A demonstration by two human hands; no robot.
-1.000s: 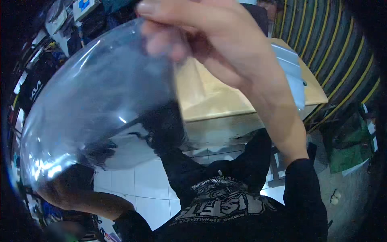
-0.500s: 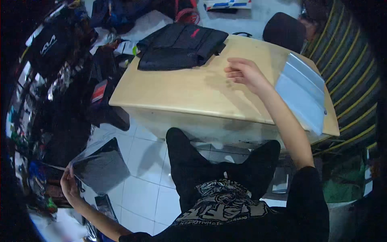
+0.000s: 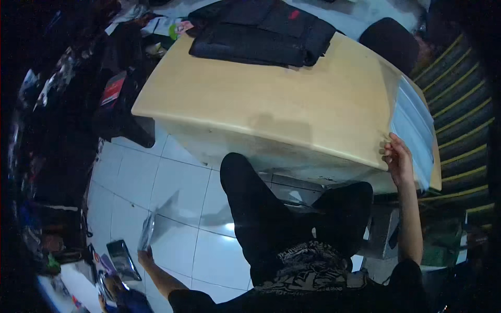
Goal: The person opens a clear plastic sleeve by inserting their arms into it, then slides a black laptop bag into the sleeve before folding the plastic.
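Out to my left, over the tiled floor, my left hand is closed on the lower end of a thin clear plastic packet, seen nearly edge-on. Its contents cannot be made out. At the right front edge of the wooden table, my right hand has loosely bent fingers held apart, with nothing visible in them. Those fingers are beside a stack of clear plastic bags; whether they touch it I cannot tell. A folded black fabric item with a small red tag lies at the table's far side.
A black chair back stands behind the table. Dark ridged panels with yellow lines run along the right. A dark flat rectangular thing lies beyond my left hand. Dark clutter fills the left side, including a black item with a red label.
My left hand has come right and lower, and its packet has turned from broad side to edge-on. From mid-table, my right hand has moved to the plastic bags. The view has shifted.
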